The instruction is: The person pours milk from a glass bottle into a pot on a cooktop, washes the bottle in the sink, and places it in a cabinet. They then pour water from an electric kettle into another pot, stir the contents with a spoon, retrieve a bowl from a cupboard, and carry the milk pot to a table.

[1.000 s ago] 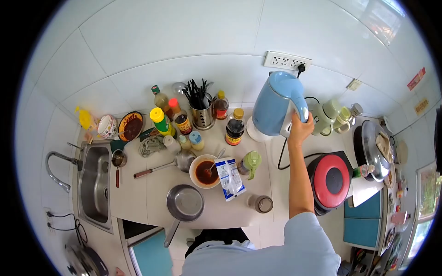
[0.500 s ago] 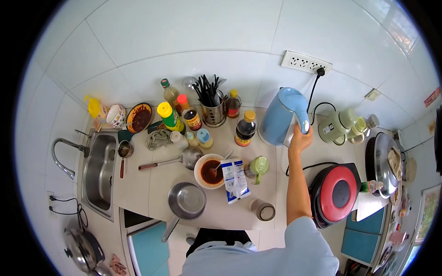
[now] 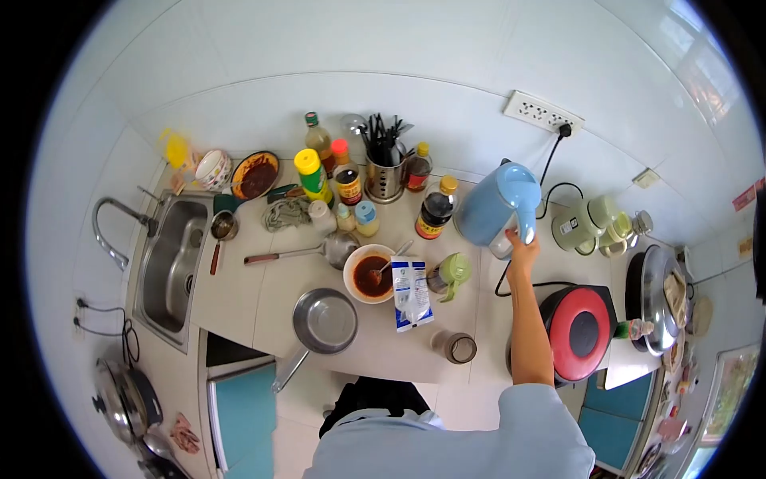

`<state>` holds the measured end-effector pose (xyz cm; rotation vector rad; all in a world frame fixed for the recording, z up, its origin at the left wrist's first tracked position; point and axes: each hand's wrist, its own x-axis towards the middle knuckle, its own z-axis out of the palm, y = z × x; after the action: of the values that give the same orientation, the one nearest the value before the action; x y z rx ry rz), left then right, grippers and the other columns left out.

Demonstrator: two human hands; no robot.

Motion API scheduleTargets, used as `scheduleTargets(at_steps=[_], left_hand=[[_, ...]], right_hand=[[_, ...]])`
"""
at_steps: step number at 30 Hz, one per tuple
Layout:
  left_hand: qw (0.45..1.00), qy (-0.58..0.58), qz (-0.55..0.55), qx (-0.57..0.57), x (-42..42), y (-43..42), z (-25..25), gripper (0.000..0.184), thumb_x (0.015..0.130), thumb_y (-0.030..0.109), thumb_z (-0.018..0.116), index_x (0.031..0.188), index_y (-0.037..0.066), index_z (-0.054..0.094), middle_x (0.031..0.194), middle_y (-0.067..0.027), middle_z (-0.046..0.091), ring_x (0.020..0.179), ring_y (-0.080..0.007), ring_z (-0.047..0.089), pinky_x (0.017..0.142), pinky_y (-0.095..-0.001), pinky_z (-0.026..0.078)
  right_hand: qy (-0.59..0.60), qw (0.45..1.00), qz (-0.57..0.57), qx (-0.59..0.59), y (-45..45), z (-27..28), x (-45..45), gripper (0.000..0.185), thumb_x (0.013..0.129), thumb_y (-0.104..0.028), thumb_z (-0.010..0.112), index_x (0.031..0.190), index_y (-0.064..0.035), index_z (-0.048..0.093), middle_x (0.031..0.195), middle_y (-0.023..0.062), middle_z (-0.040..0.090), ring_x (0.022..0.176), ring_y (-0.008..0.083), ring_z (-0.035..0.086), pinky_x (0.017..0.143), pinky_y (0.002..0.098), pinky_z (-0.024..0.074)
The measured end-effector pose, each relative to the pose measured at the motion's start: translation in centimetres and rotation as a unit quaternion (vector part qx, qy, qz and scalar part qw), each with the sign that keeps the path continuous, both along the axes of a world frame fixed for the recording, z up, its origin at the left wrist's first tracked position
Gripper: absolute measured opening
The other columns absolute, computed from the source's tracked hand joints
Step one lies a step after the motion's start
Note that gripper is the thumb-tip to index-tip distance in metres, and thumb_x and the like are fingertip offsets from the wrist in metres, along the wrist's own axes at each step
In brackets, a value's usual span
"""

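At the right of the counter, my right hand (image 3: 523, 252) is closed around the lower part of the handle of a light blue electric kettle (image 3: 491, 206). The kettle stands upright near the wall. My left hand is out of view. Left of the kettle is a dark sauce bottle with a yellow cap (image 3: 436, 209). Closer to me are a green-lidded jug (image 3: 452, 275), a blue and white packet (image 3: 412, 295), and a white bowl of red-brown sauce (image 3: 369, 275) with a spoon in it.
A saucepan (image 3: 325, 321) overhangs the front edge, with a glass jar (image 3: 455, 347) to its right. A red-topped electric cooker (image 3: 581, 333) sits beside my forearm. A black cord (image 3: 552, 164) runs from the wall socket (image 3: 536, 112) behind the kettle. The sink (image 3: 169, 263) is at left.
The head view has shifted and tilted slightly, so the counter things appear displaced. My right hand stays on the kettle handle, and the kettle has not clearly moved on the counter.
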<state>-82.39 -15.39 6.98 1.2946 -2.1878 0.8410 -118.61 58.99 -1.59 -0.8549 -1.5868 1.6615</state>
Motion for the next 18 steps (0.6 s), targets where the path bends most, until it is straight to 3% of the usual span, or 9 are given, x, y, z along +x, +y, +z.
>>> scheduleTargets(at_steps=[2,3,7,8,9,10,11,13,18], left_hand=[[0.988,0.025,-0.150,-0.038,0.2,1.8,0.7,0.037,0.082,0.032,0.049,0.104,0.002,0.044,0.088,-0.0166,0.052,0.075,-0.0337,0.054,0.059,-0.0435,0.045],[0.996,0.020,-0.080,-0.030,1.8,-0.1,-0.8,0.039,0.083,0.036,0.046,0.105,0.003,0.044,0.088,-0.0174,0.051,0.073,-0.0349,0.054,0.057,-0.0444,0.044],[0.993,0.082,-0.053,0.060,5.4,-0.7,-1.3,0.043,0.083,0.040,0.047,0.102,0.001,0.045,0.087,-0.0199,0.051,0.074,-0.0352,0.053,0.061,-0.0446,0.044],[0.989,0.117,-0.017,0.091,7.3,-2.5,-2.5,0.045,0.084,0.015,0.049,0.126,0.006,0.034,0.119,-0.0159,0.046,0.102,-0.0345,0.050,0.078,-0.0402,0.045],[0.988,0.125,-0.053,0.069,9.6,-4.1,-4.0,0.042,0.085,0.015,0.047,0.125,0.006,0.034,0.116,-0.0154,0.048,0.103,-0.0320,0.050,0.078,-0.0380,0.045],[0.979,0.162,0.013,0.124,10.4,-4.1,-4.2,0.038,0.083,0.010,0.048,0.120,0.009,0.038,0.118,-0.0141,0.048,0.098,-0.0320,0.054,0.076,-0.0395,0.046],[0.981,0.158,-0.010,0.110,11.3,-3.7,-4.2,0.039,0.084,0.011,0.047,0.121,0.009,0.037,0.119,-0.0164,0.046,0.101,-0.0330,0.052,0.077,-0.0392,0.046],[0.967,0.179,0.073,0.165,13.1,-4.6,-4.8,0.038,0.085,0.012,0.045,0.121,0.007,0.036,0.117,-0.0185,0.045,0.100,-0.0342,0.051,0.075,-0.0407,0.045],[0.975,0.185,0.017,0.125,18.8,-7.0,-6.0,0.037,0.085,0.006,0.043,0.121,0.006,0.037,0.115,-0.0172,0.046,0.096,-0.0330,0.053,0.072,-0.0401,0.046]], right_hand=[[0.028,0.999,0.016,0.006,1.5,-0.7,-1.2,0.024,0.065,0.004,0.064,0.085,-0.0042,0.055,0.077,0.0016,0.054,0.070,0.0132,0.049,0.066,0.0275,0.0380],[0.043,0.999,-0.007,0.010,1.8,-1.2,-1.7,0.025,0.065,0.004,0.064,0.086,-0.0043,0.054,0.077,0.0016,0.054,0.070,0.0134,0.049,0.067,0.0275,0.0384],[0.107,0.994,-0.026,0.029,2.1,-3.7,-2.8,0.029,0.066,0.004,0.065,0.092,-0.0049,0.053,0.080,0.0024,0.055,0.072,0.0138,0.051,0.069,0.0286,0.0411],[0.117,0.992,-0.033,0.046,2.2,-3.7,-3.0,0.030,0.067,0.003,0.065,0.093,-0.0049,0.053,0.081,0.0030,0.056,0.074,0.0140,0.052,0.069,0.0291,0.0419],[0.086,0.994,-0.031,0.059,2.1,-3.6,-2.9,0.030,0.067,0.003,0.065,0.094,-0.0048,0.053,0.083,0.0037,0.057,0.075,0.0146,0.053,0.070,0.0296,0.0426],[0.057,0.995,-0.027,0.074,1.9,-3.3,-2.6,0.031,0.067,0.003,0.066,0.094,-0.0047,0.053,0.085,0.0044,0.057,0.077,0.0151,0.054,0.070,0.0302,0.0432],[0.062,0.996,-0.001,0.064,1.8,-3.2,-2.6,0.036,0.067,0.002,0.067,0.099,-0.0042,0.053,0.089,0.0052,0.058,0.080,0.0169,0.054,0.074,0.0313,0.0425],[0.080,0.995,0.024,0.047,2.2,-4.0,-2.9,0.043,0.066,0.001,0.069,0.106,-0.0038,0.053,0.094,0.0065,0.059,0.084,0.0191,0.055,0.078,0.0332,0.0421],[0.088,0.996,0.000,0.026,-0.4,-2.7,-4.2,0.038,0.069,0.001,0.067,0.104,-0.0033,0.053,0.095,0.0086,0.058,0.082,0.0192,0.055,0.075,0.0333,0.0452]])
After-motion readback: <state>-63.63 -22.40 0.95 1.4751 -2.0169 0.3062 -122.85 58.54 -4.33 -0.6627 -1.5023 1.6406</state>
